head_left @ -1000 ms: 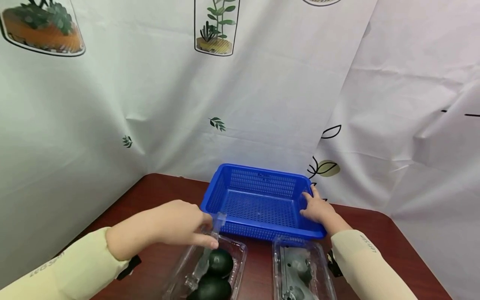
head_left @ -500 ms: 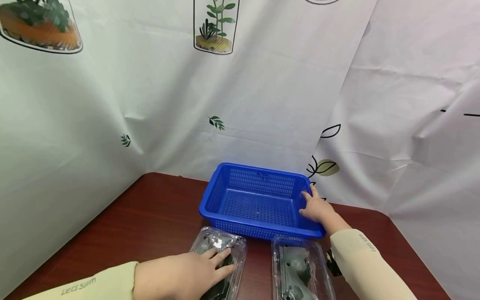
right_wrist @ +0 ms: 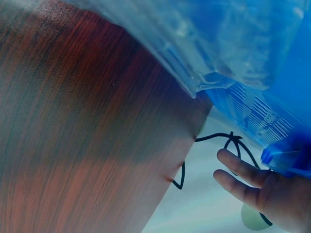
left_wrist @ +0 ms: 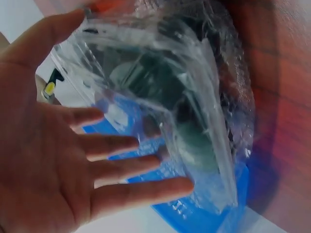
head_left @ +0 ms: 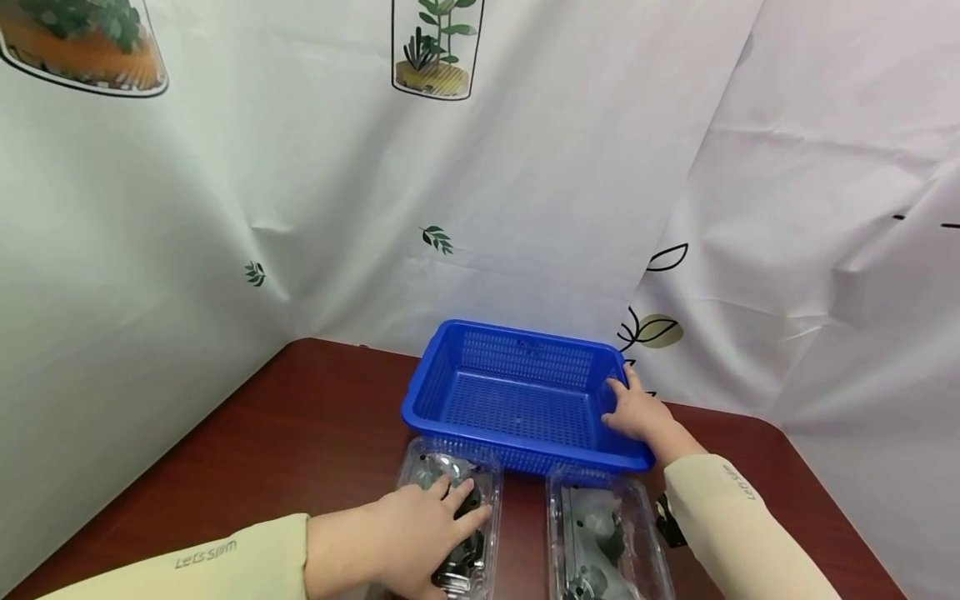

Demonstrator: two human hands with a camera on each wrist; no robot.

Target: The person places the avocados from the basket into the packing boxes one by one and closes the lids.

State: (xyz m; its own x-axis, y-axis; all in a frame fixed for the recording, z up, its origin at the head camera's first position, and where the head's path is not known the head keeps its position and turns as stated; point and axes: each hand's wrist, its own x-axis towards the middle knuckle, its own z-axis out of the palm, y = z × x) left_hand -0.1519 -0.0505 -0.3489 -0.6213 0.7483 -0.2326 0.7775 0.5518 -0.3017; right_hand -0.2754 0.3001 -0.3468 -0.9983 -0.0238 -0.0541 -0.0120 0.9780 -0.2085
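My left hand (head_left: 416, 533) spreads its fingers over the lid of a clear plastic clamshell box (head_left: 459, 454). In the left wrist view dark green rounded fruits (left_wrist: 150, 80) show through the plastic, and the fingers are straight beside the box. My right hand (head_left: 641, 412) is at the right rim of an empty blue plastic basket (head_left: 487, 437). Its thumb side reaches inside the rim. The right wrist view shows two straight fingers (right_wrist: 238, 189) outside the basket, apart from its wall.
A second clear clamshell box (head_left: 555, 525) with dark green fruits stands at the right, near the basket's front wall. All rest on a dark red wooden table (head_left: 322, 417). A white printed curtain (head_left: 525, 208) hangs behind the table.
A second ago my left hand held the raised lid of the left box; now the lid is down under spread fingers. Hand and box have shifted slightly right and towards the basket. The right hand stays put.
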